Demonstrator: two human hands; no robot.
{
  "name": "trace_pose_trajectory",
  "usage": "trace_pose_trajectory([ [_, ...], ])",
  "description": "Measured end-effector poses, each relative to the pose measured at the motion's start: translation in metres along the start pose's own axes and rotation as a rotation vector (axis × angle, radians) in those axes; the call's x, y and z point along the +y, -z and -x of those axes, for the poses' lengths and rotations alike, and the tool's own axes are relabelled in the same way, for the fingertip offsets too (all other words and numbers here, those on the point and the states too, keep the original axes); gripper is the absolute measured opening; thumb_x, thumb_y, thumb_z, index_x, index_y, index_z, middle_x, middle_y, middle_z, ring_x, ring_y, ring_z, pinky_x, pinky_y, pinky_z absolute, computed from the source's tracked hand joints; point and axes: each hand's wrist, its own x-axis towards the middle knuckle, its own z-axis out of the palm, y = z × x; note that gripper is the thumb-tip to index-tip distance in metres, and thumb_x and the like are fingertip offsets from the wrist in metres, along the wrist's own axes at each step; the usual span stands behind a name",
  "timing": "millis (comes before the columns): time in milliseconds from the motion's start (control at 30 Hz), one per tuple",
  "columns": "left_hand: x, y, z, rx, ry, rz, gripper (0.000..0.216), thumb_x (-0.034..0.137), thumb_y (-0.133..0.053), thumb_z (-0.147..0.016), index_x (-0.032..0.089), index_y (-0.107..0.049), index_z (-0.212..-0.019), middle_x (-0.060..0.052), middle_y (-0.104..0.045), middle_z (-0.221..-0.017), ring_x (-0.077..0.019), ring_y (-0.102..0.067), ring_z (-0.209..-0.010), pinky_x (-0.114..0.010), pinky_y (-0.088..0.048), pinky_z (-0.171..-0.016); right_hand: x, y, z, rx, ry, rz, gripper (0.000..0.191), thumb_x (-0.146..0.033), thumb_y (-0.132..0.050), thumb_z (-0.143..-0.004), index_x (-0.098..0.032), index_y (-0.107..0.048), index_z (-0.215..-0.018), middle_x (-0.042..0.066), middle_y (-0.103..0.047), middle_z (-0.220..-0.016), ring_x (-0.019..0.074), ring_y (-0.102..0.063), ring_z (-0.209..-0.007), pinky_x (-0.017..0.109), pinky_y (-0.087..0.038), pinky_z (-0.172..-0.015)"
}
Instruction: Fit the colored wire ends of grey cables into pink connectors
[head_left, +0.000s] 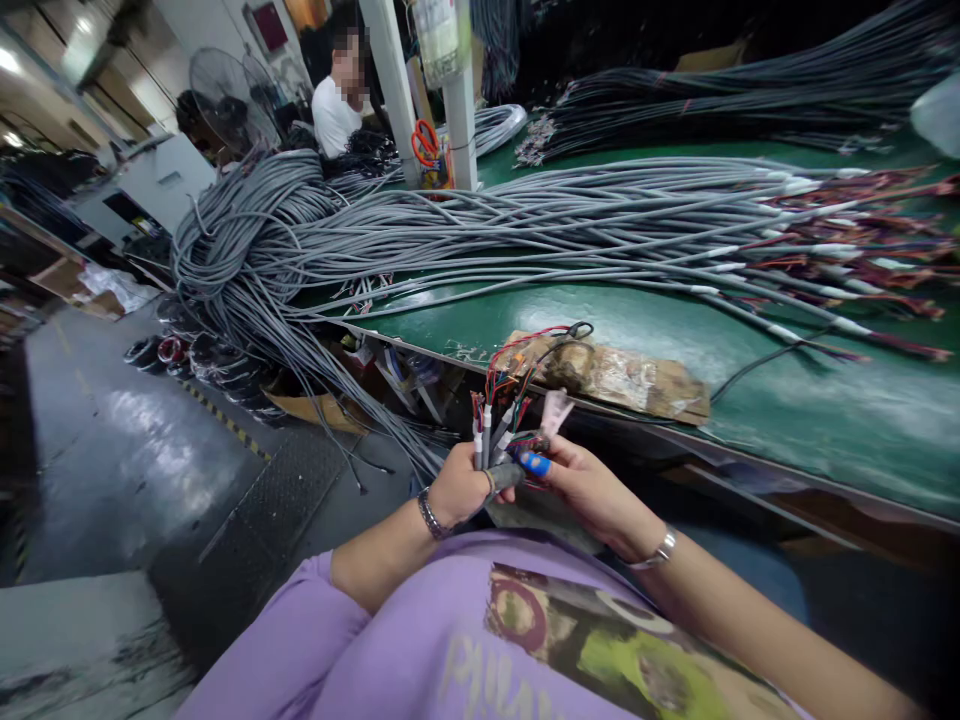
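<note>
My left hand [469,485] is closed around a small bunch of grey cables [486,437], their ends upright. White tape bands the cables near the top, and thin red, black and green wires fan out above. A dark cover sits on a finger of this hand. Just beside it, my right hand [589,490] is closed in a pinch, with blue tape on the thumb. A pale, blurred strip [555,412] sticks up from its fingertips, close to the coloured wires. Exactly what lies between those fingertips is partly hidden.
A wooden board [652,385] with clear tape and a dark lump lies along the green table [840,400]. Behind it stretches a big bundle of grey cables [525,225], hanging over the left edge. Black cables [712,110] lie farther back. A person [337,115] sits beyond the white post [461,130].
</note>
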Motion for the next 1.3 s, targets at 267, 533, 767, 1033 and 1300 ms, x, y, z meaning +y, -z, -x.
trace_pose_trajectory([
  [267,-0.002,0.001,0.001,-0.023,-0.005,0.011,0.043,0.05,-0.075,-0.063,0.011,-0.058,-0.055,-0.002,-0.056,-0.048,-0.0091,-0.048,-0.043,-0.022,-0.04,-0.046,0.002,0.001,0.0,-0.008,0.019,-0.002,0.036,-0.046,-0.082,-0.061,-0.018,-0.068,-0.078,0.001,-0.066,-0.074,0.0137,-0.056,-0.066,0.027,-0.044,-0.066],
  [533,-0.001,0.0,-0.001,0.065,-0.037,0.021,0.046,0.052,-0.073,-0.065,0.01,-0.06,-0.052,-0.003,-0.056,-0.047,-0.009,-0.05,-0.044,-0.022,-0.041,-0.047,0.009,0.0,0.0,0.104,0.053,0.07,0.035,-0.05,-0.076,-0.065,-0.019,-0.061,-0.073,0.001,-0.062,-0.068,0.016,-0.053,-0.065,0.029,-0.041,-0.064],
  [767,-0.003,-0.001,-0.002,0.118,-0.033,0.055,0.044,0.051,-0.073,-0.066,0.011,-0.06,-0.054,-0.003,-0.057,-0.048,-0.0091,-0.05,-0.044,-0.021,-0.042,-0.046,0.008,0.002,0.0,0.137,0.049,0.066,0.036,-0.049,-0.077,-0.063,-0.018,-0.061,-0.072,0.002,-0.061,-0.069,0.0137,-0.048,-0.061,0.026,-0.038,-0.058],
  [1033,-0.004,-0.002,0.0,-0.009,0.012,-0.038,0.044,0.053,-0.073,-0.064,0.012,-0.059,-0.056,-0.002,-0.057,-0.049,-0.0092,-0.049,-0.044,-0.022,-0.042,-0.047,0.001,-0.003,0.002,0.123,-0.006,-0.029,0.028,-0.039,-0.077,-0.061,-0.018,-0.064,-0.073,0.001,-0.064,-0.068,0.0147,-0.054,-0.061,0.028,-0.041,-0.06],
  [1300,0.003,0.001,0.0,0.014,-0.01,-0.011,0.046,0.054,-0.074,-0.063,0.012,-0.057,-0.052,-0.002,-0.055,-0.048,-0.0086,-0.048,-0.043,-0.022,-0.04,-0.046,0.005,0.005,-0.003,0.177,-0.009,-0.187,0.034,-0.044,-0.079,-0.064,-0.018,-0.057,-0.063,-0.004,-0.051,-0.055,0.0095,-0.043,-0.051,0.024,-0.037,-0.052],
])
